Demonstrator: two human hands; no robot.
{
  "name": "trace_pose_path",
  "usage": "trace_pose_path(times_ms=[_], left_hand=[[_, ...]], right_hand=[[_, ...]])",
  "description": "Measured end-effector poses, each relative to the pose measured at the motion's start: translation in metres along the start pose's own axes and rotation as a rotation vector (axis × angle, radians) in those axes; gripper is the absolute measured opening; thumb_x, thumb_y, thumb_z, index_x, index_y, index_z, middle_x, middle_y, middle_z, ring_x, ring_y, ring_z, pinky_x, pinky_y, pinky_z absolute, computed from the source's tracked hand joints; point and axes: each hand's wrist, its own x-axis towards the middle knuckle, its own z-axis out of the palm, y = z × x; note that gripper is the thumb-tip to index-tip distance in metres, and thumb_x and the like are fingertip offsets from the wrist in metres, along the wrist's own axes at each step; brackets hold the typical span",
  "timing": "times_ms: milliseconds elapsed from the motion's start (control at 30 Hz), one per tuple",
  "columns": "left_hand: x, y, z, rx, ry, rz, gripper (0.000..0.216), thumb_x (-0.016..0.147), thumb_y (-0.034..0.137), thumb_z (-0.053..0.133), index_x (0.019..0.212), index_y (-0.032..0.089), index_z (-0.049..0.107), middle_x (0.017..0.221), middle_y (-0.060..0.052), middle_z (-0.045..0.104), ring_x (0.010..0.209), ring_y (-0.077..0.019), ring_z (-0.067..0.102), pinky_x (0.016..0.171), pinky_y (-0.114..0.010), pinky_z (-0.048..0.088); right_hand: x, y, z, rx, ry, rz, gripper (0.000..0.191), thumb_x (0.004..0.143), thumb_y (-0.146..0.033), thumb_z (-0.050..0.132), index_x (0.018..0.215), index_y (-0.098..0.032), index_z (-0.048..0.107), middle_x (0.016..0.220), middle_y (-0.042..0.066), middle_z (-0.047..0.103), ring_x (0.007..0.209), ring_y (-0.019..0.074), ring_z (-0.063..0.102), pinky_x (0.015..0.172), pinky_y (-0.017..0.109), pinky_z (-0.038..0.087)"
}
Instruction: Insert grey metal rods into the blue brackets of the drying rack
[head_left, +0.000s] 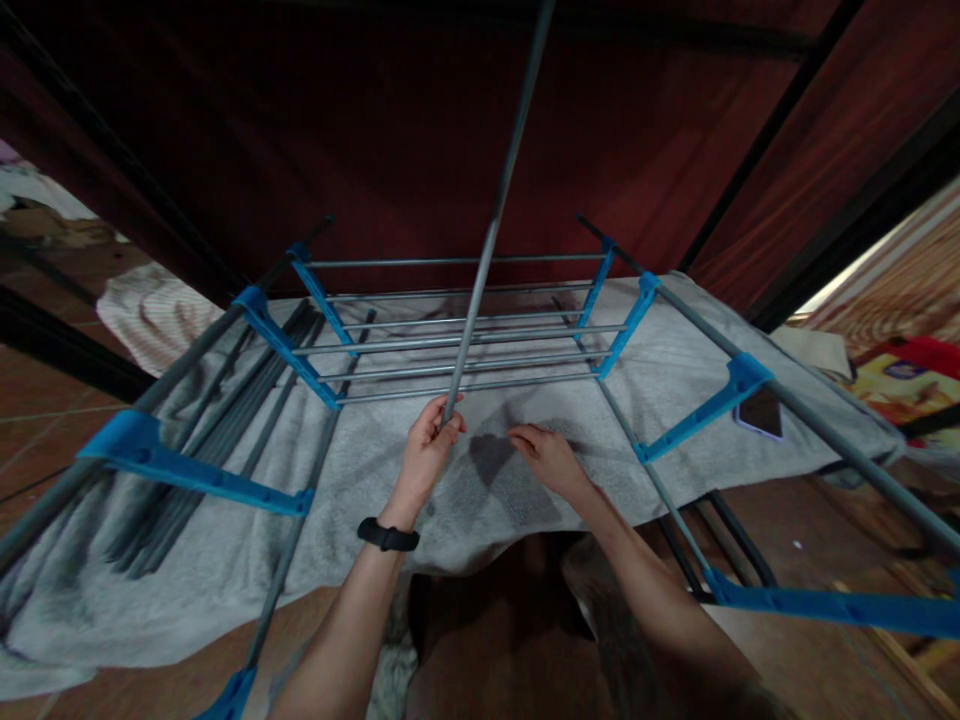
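My left hand point(433, 440), with a black band on its wrist, grips the lower end of a long grey metal tube point(487, 240). The tube slants up and away past the top of the picture. To its right my right hand point(546, 455) is apart from the tube, its thumb and fingers pressed together; whatever they may hold is hidden. Around both hands stands a rack frame of grey side poles point(697, 320) and blue plastic brackets point(697, 410). Several thin crossbars point(465, 340) span between the far brackets.
A grey towel-like cloth point(390, 520) covers the surface below. Several loose grey tubes point(225, 440) lie on it at the left. A phone point(759, 412) rests at the right, near a yellow and red package point(907, 385). Dark red fabric point(375, 130) hangs behind.
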Motion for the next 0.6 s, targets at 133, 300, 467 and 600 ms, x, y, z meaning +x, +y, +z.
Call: trace_pose_path(times_ms=[133,300,467,600], left_hand=[[0.001,0.003,-0.006,0.059,0.053,-0.035,0.031,0.080,0.038,0.068,0.104,0.019,0.064,0.070,0.003,0.055,0.064,-0.0121,0.047,0.060,-0.025,0.036],[0.001,0.002,-0.017,0.146,0.034,-0.061,0.025,0.080,0.043,0.068,0.084,0.018,0.063,0.059,0.005,0.047,0.055,-0.0097,0.041,0.053,-0.023,0.029],[0.000,-0.006,-0.034,0.190,-0.065,-0.092,0.029,0.078,0.046,0.069,0.079,0.018,0.062,0.058,0.005,0.047,0.055,-0.0097,0.041,0.053,-0.023,0.030],[0.000,-0.010,-0.051,0.218,-0.103,-0.128,0.032,0.076,0.049,0.071,0.080,0.018,0.064,0.061,0.003,0.050,0.057,-0.0110,0.043,0.053,-0.023,0.032]], right_hand=[[0.003,0.009,-0.004,0.025,0.053,0.024,0.025,0.095,-0.021,0.048,0.110,-0.023,0.069,0.110,0.005,0.073,0.101,0.0180,0.067,0.092,0.031,0.049],[0.006,0.016,-0.012,0.066,0.123,0.035,0.024,0.093,-0.020,0.050,0.105,-0.022,0.070,0.107,0.005,0.073,0.097,0.0177,0.068,0.091,0.032,0.050],[0.007,0.019,-0.018,0.107,0.214,0.043,0.024,0.090,-0.021,0.050,0.103,-0.021,0.071,0.101,0.006,0.074,0.091,0.0187,0.068,0.085,0.032,0.052],[0.008,0.022,-0.023,0.135,0.275,0.068,0.025,0.089,-0.022,0.049,0.101,-0.022,0.071,0.099,0.006,0.074,0.089,0.0187,0.068,0.083,0.032,0.052]])
